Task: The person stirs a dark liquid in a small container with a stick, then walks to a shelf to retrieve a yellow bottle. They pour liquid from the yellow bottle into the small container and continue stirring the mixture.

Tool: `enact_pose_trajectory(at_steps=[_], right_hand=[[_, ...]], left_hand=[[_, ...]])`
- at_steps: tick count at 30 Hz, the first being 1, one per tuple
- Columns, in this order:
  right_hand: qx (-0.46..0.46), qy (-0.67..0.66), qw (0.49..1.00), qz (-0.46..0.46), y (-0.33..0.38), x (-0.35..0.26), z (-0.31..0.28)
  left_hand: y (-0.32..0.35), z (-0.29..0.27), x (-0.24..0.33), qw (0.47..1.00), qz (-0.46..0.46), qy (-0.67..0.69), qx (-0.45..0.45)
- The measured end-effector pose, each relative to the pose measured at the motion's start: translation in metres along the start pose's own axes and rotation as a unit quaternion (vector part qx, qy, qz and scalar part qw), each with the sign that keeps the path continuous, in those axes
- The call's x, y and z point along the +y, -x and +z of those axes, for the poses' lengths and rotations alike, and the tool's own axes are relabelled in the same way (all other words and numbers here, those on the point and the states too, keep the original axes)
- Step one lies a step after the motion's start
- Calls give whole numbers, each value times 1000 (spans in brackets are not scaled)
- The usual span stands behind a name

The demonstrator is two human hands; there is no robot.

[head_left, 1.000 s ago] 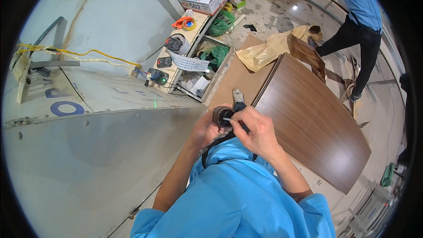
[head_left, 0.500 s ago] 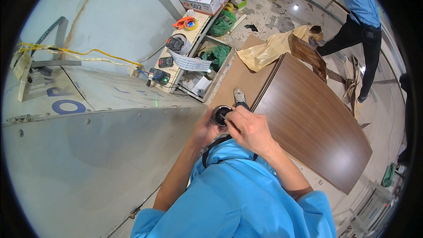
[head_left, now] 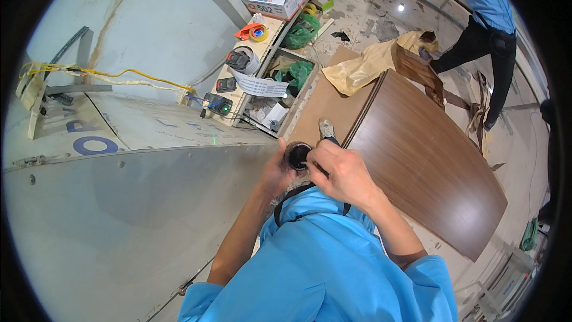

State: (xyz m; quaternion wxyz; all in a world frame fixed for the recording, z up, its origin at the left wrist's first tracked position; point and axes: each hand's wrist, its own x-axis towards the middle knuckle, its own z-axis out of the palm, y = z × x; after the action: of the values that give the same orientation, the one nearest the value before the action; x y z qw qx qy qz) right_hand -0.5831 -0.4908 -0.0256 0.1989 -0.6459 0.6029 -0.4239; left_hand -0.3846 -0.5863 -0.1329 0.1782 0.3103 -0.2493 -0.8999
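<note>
Left hand point(head_left: 277, 172) curls round a small cup point(head_left: 291, 158), likely light and hard; best held by its sides. Right hand point(head_left: 342, 173) pinches a stick point(head_left: 304, 163) poking past its fingertips.

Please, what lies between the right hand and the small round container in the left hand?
In the head view, a thin pale stick runs from the right hand into the mouth of the round container; its far end is hard to see.
</note>
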Motion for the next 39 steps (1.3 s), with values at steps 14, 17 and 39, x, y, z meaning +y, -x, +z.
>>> enact_pose_trajectory(at_steps=[14,17,39], right_hand=[[78,47,996,6,4,10,-1],[33,3,999,3,5,11,-6],[37,-8,999,27,12,6,-7]], left_hand=[[-10,22,17,996,5,-15,-91],[-10,25,19,998,6,-48,-50],[-6,24,15,997,12,-65,-35]])
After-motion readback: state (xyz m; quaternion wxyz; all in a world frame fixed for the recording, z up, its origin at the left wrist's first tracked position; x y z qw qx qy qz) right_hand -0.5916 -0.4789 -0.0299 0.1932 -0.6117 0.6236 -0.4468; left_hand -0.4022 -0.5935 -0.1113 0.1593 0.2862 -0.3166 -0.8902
